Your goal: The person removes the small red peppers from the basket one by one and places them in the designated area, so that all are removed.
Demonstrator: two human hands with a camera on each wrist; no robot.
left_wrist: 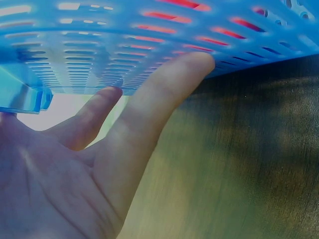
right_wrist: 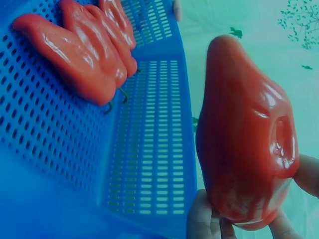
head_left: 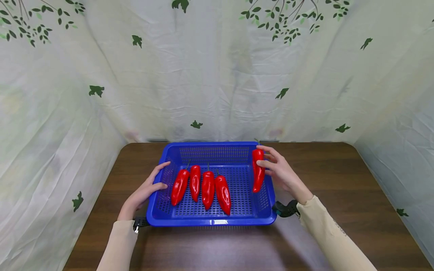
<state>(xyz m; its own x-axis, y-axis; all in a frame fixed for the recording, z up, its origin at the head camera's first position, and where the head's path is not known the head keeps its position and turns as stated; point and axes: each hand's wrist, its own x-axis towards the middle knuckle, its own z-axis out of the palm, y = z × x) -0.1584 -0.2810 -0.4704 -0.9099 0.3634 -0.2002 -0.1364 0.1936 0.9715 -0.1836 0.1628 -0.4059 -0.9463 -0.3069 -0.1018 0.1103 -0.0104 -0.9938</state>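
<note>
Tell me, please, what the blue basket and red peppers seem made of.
Blue basket: probably moulded plastic, slightly shiny; the regular perforation suggests this. Red peppers: very glossy, with sharp highlights; perhaps plastic imitations, but real skin is possible.

Head cam high, facing forward-down over whole blue basket [head_left: 183, 223]. Left wrist close outside it; right close, facing in. All three share basket.

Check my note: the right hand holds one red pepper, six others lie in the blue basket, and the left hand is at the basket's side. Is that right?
The count is wrong: the head view shows four other peppers in the blue basket, not six. The rest stands: the right hand holds one red pepper, and the left hand is at the basket's side.
</note>
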